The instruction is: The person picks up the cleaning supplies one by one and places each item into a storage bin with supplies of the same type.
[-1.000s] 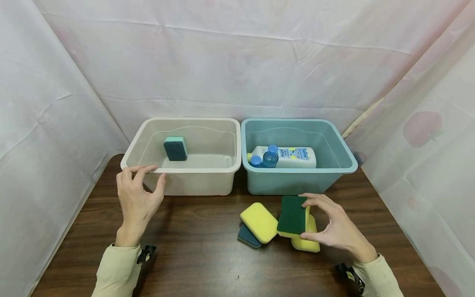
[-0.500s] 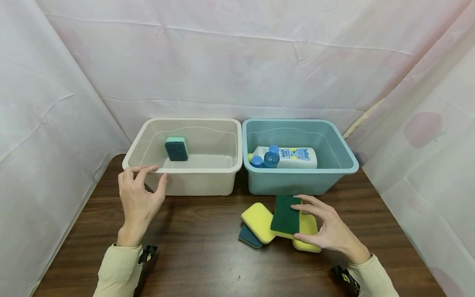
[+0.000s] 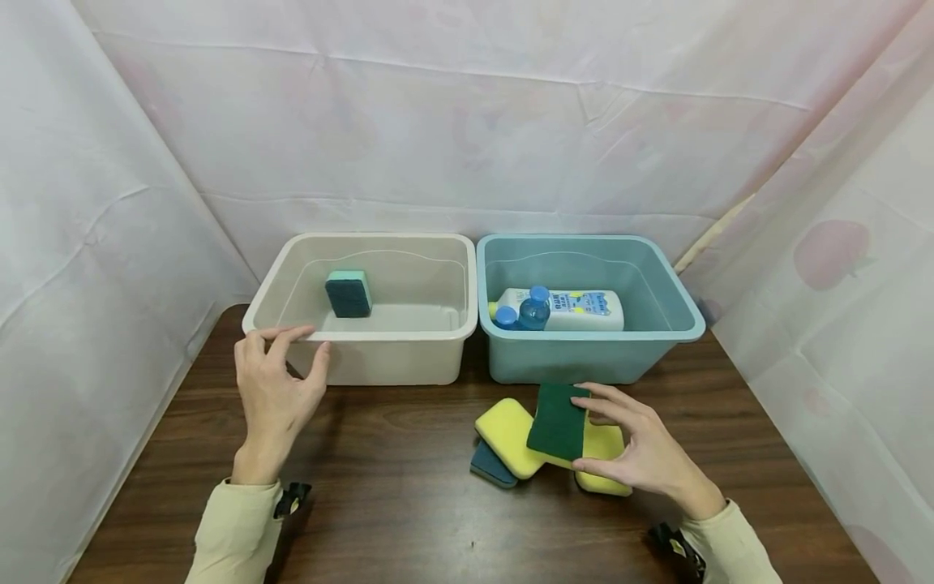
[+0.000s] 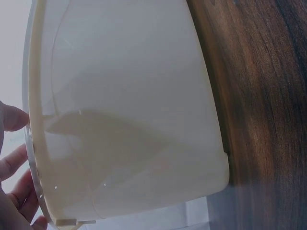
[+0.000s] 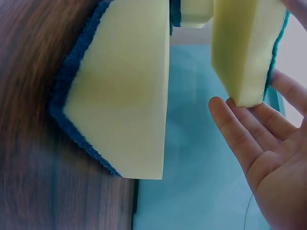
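Note:
My right hand [image 3: 635, 442] holds a sponge with a dark green scouring face [image 3: 558, 422] between thumb and fingers, raised over the other sponges. In the right wrist view the held sponge [image 5: 247, 52] shows its yellow foam side. Under it lie a yellow sponge [image 3: 604, 462] on the right and another yellow sponge [image 3: 507, 434] on the left, which leans on a dark blue-grey sponge [image 3: 492, 466]. My left hand [image 3: 277, 389] rests with its fingers at the front left rim of the beige bin [image 3: 387, 357]. The left wrist view shows fingers [image 4: 14, 160] along that rim.
Inside the beige bin stands a sponge with a dark face and mint green foam [image 3: 349, 294]. The blue bin [image 3: 576, 357] beside it holds a white bottle [image 3: 591, 312] and two small blue bottles [image 3: 535, 308]. White curtains [image 3: 467, 122] enclose the wooden table [image 3: 379, 519].
My right hand has moved a little left with the green-faced sponge, baring more of the yellow sponge on the right. The left hand stays at the beige bin's rim.

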The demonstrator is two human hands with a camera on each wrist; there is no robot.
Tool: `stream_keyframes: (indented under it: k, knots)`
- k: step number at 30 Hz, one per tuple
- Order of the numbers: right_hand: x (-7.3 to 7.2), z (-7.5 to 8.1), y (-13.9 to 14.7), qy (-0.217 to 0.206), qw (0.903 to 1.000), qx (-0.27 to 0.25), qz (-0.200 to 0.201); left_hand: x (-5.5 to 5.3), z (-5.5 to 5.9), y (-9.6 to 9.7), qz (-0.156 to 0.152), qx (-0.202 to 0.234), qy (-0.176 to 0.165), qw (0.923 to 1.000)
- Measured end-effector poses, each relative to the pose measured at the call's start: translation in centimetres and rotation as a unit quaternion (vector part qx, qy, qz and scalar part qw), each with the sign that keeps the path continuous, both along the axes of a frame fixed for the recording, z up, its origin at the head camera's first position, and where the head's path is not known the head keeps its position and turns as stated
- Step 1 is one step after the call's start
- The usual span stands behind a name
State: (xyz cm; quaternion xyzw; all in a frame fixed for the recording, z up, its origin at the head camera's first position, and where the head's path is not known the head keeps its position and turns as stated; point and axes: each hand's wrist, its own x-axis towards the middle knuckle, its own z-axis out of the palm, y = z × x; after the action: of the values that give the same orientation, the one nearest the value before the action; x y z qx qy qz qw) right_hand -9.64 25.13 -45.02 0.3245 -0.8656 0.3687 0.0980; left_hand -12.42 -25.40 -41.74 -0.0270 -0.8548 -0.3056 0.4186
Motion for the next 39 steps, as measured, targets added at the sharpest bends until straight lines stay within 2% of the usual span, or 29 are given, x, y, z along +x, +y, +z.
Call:
stream_keyframes:
  k: [16, 26, 33, 39]
  knots:
    - [0.3, 0.8, -0.1, -0.037, 0.9993, -0.002, -0.001, -0.1, 0.0, 0.0, -0.001, 0.003, 0.005, 1.0]
    - [0.3, 1.3, -0.2, 0.01, 0.9987, 0.048, -0.016, 0.0, -0.1, 0.0, 0.002, 0.006, -0.003, 1.0]
    - [0.3, 1.5, -0.4, 0.017, 0.9984, 0.052, -0.012, 0.0, -0.4, 0.0, 0.002, 0.008, 0.001, 1.0]
    - [0.3, 1.7, -0.6, 0.021, 0.9974, 0.064, -0.026, 0.0, -0.3, 0.0, 0.002, 0.007, 0.002, 1.0]
